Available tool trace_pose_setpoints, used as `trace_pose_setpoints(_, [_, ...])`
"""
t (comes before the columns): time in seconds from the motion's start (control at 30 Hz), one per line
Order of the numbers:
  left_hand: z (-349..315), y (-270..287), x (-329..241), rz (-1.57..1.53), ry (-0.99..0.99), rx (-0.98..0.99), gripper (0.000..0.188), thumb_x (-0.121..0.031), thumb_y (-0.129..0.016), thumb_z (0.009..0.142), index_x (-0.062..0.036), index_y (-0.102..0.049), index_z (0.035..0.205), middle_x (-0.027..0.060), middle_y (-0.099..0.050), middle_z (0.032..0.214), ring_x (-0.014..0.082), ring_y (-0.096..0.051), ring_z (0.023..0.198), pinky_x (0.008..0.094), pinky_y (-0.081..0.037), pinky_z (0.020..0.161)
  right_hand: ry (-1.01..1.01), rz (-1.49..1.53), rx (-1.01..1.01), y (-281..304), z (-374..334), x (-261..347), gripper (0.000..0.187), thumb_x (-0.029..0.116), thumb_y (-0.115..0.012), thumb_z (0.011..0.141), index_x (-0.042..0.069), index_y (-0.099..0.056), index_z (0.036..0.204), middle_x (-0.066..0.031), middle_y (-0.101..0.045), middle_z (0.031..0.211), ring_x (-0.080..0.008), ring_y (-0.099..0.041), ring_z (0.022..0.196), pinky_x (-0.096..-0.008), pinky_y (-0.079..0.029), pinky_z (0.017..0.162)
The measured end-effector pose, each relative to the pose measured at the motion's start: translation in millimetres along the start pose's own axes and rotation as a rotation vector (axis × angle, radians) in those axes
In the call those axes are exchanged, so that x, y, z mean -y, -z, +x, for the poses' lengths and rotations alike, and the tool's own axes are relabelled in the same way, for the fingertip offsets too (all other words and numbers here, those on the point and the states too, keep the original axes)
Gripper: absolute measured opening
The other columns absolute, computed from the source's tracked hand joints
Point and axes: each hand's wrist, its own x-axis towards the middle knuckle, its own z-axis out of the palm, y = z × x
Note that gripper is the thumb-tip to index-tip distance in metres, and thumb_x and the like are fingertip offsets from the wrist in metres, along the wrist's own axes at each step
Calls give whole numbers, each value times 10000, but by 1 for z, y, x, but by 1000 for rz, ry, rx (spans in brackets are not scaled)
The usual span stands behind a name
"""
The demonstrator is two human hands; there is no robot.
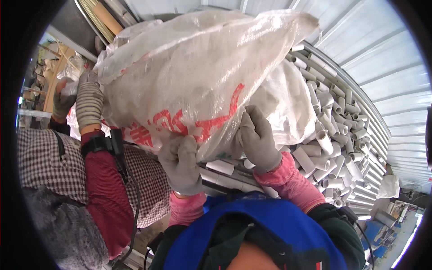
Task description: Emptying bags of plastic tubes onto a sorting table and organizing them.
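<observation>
A large, bulging woven plastic sack (189, 67), whitish with red print, fills the space before me. My left hand (181, 159), in a grey glove, is closed on the sack's near edge. Further right, my right hand (258, 139), gloved the same way, pinches the sack's side edge. What the sack holds is hidden. On the left a co-worker's striped gloved hand (89, 101) grips the sack's left end. That person's other gloved hand (64, 96) is beside it.
Many short grey-white tubes (326, 139) lie heaped to the right, against a corrugated metal wall (391, 85). The co-worker's checked apron (49, 164) is close on my left. Long thin rods (99, 20) lean at the upper left.
</observation>
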Motion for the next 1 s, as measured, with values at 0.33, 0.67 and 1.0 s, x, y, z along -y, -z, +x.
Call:
trace_pose_setpoints(0.33, [15,-31,-108,335,-916,-421,136,-105,-615,786,-9,-518,785,80,-568,759,169,-549,628,289,-438,586,298,375,413,75,18,126,155,99,-443,864,-8,-514,779,4,-488,640,-55,-412,566,-200,-344,516])
trace_pose_setpoints(0.67, [89,-137,-353,26,-1490,-189,413,-174,-573,869,43,-521,1216,160,-592,1138,284,-602,1015,373,-465,921,942,331,599,197,80,313,304,305,-491,954,37,-619,890,-23,-580,647,-106,-525,534,-223,-389,504])
trace_pose_setpoints(1.0, [129,-202,-350,-392,-882,-14,348,-271,-525,963,6,-607,769,7,-519,624,101,-461,613,269,-386,574,575,245,158,163,101,187,317,274,-515,937,3,-571,1092,-51,-625,939,-186,-597,861,-300,-474,808])
